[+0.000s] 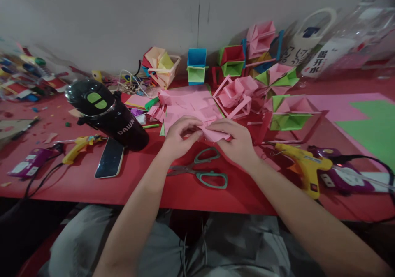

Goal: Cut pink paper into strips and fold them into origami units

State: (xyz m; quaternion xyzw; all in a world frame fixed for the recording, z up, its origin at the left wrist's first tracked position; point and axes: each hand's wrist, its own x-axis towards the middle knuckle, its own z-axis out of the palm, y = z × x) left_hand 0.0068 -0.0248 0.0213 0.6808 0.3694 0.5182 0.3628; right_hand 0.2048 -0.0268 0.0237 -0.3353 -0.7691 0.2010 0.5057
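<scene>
From my station I see both forearms angled inward over the red tabletop point(135, 190), with green-handled scissors point(195, 171) lying just nearer than the hands. My left hand point(182, 137) and right hand point(234, 139) curl toward each other, fingertips pinching pink paper point(216, 135) between them. Left of the left hand, a black bottle point(114, 118) reads "DAWN". Well beyond the right hand, rightward, a clear bottle point(331, 49) shows "喝开水"; the lettering on a white handled carrier point(298, 40) beside it is too blurred.
</scene>
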